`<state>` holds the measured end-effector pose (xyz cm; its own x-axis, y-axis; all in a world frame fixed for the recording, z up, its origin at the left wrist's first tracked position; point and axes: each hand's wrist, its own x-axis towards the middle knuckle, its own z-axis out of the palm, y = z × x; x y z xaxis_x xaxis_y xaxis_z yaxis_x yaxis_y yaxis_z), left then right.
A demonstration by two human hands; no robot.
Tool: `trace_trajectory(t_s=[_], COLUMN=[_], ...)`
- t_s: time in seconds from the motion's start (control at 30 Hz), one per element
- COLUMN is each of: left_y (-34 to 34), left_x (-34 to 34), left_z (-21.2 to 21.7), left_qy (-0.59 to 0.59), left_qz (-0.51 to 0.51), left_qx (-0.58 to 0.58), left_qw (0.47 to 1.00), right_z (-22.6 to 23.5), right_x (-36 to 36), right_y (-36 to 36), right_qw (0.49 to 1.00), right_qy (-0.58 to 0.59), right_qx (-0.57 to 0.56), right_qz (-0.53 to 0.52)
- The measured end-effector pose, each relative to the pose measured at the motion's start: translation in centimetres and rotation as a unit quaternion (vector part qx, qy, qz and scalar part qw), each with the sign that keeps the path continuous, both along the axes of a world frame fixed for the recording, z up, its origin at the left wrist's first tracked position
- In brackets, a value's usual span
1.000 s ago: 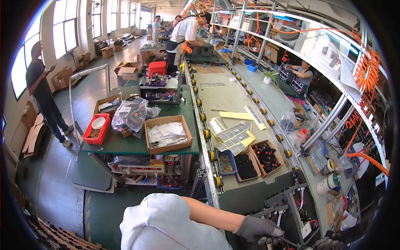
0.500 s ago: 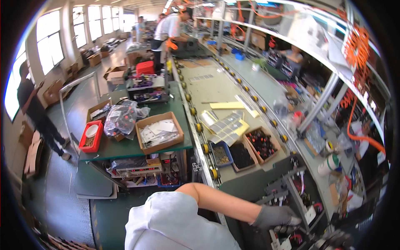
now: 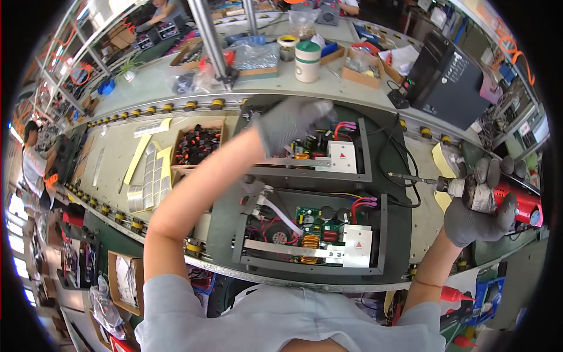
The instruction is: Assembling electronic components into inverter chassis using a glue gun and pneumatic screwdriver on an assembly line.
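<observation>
The view has swung down from the long line onto the near open chassis (image 3: 311, 232) — right hand (image 3: 478, 214) now clamped on the electric screwdriver (image 3: 469, 189) just right of it, left hand (image 3: 293, 120) blurred above it, grip unreadable.

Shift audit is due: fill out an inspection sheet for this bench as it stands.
Surface: roller conveyor bench, a dark pallet under the work.
Job's things: two open grey chassis with circuit boards, near chassis and far chassis; red powered screwdriver.
Clutter: box of black parts, yellow label strips, white green-lidded cup, tape roll.
Grips: left hand, gloved and blurred, over the far chassis; right hand wrapped around the screwdriver.
Cables: black lead looping beside the chassis; red and pink wires inside.
Surroundings: black computer tower; other people along the line.
</observation>
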<state>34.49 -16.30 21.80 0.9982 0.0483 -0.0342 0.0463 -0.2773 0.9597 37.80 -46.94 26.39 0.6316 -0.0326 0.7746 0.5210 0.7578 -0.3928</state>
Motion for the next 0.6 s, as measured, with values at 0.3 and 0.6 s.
trace_trajectory(t_s=[0.3,0.6], left_y=[4.2,2.8], left_x=[11.3,13.2], left_z=[-6.4,-8.3], left_qy=[0.105,0.052], left_qz=[-0.182,-0.245], left_qx=[0.474,0.601], left_qw=[0.855,0.759], right_z=[-2.9,-4.8], right_x=[3.4,6.3], right_y=[1.8,5.0], right_qw=[0.998,0.995], right_qy=[0.032,0.068], right_qx=[-0.042,-0.057], right_qz=[0.041,0.054])
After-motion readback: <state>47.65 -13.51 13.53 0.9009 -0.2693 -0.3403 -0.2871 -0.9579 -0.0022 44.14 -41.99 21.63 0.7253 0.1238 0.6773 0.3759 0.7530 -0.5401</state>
